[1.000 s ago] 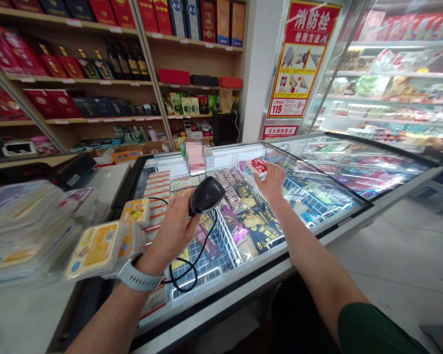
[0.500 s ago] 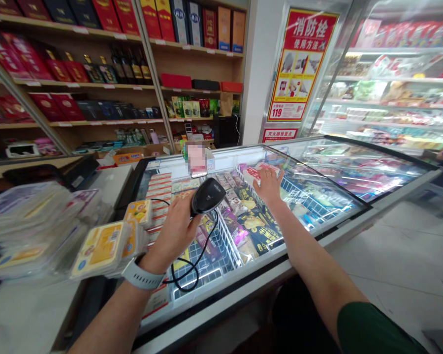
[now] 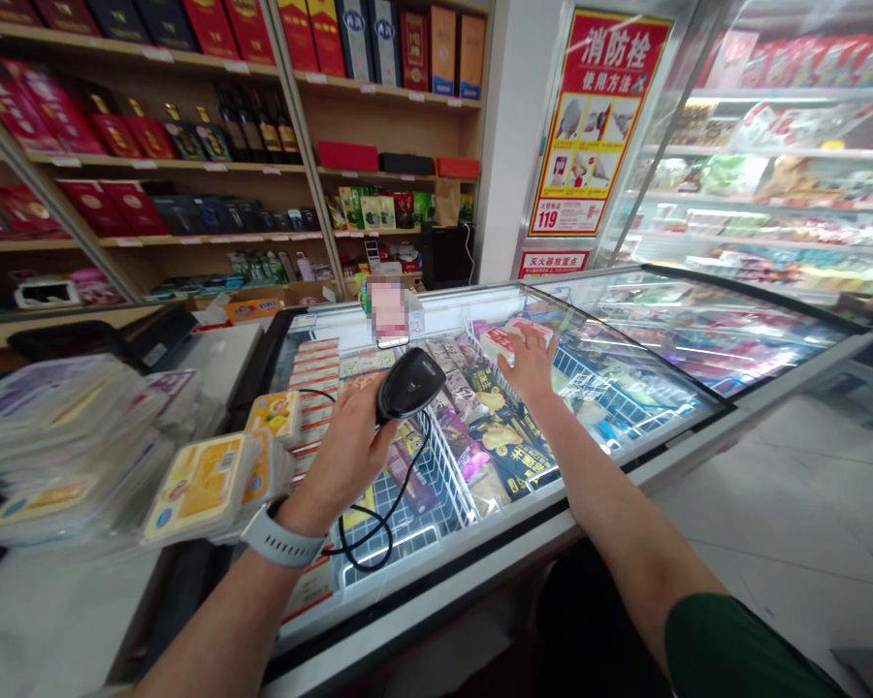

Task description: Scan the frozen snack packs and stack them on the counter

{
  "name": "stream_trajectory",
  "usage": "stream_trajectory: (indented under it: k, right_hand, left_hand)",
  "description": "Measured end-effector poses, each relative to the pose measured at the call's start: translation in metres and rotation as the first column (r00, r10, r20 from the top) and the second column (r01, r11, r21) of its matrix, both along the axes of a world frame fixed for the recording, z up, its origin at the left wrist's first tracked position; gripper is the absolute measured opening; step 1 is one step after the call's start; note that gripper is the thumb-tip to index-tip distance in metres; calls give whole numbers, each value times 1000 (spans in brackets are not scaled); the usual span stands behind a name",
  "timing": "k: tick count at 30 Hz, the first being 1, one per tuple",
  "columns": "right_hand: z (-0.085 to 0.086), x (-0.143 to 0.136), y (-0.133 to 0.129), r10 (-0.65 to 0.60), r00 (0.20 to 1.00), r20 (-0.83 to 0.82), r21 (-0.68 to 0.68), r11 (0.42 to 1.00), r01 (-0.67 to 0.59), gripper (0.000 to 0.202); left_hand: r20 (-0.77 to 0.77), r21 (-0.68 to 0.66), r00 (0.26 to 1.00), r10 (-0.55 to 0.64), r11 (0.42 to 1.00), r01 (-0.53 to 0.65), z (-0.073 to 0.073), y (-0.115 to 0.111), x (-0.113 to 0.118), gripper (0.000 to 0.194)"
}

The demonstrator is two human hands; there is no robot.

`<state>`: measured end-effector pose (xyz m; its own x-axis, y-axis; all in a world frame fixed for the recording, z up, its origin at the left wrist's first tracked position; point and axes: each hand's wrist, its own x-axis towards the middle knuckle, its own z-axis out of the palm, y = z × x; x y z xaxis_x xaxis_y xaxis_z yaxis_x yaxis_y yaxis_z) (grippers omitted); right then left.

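The left hand (image 3: 345, 456) grasps a black plastic handheld scanner (image 3: 409, 384) above the glass-topped freezer (image 3: 414, 579). The right hand (image 3: 531, 368) has its fingers over red-and-white packages (image 3: 499, 341); if its grip holds them, I cannot tell.

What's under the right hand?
Red-and-white packaging shows beside the fingers of the right hand, and more red past the fingertips. The hand covers the middle, so whether that's one pack or two can't be seen.
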<state>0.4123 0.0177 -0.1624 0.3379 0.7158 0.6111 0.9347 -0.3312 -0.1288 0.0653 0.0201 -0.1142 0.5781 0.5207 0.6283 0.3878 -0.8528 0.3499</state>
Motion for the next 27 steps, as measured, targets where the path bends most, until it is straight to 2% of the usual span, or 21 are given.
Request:
stream_trajectory:
  k: [9, 17, 22, 27]
  right_hand:
    - [3, -8, -1, 50, 998, 39, 63, 997, -52, 48]
    - [-2, -22, 5, 202, 976, 74, 121, 970, -210, 51]
    - [-6, -41, 11, 353, 932, 89, 69, 931, -359, 55]
    - [-1, -70, 20, 529, 845, 75, -15, 848, -529, 56]
  left_hand:
    - [23, -6, 1000, 2, 1000, -2, 1, 0, 0, 50]
    - [56, -24, 998, -10, 1000, 11, 7, -5, 0, 49]
    - [58, -40, 998, 5, 999, -3, 10, -8, -1, 53]
    - [61, -19, 998, -9, 1000, 10, 12, -8, -1, 53]
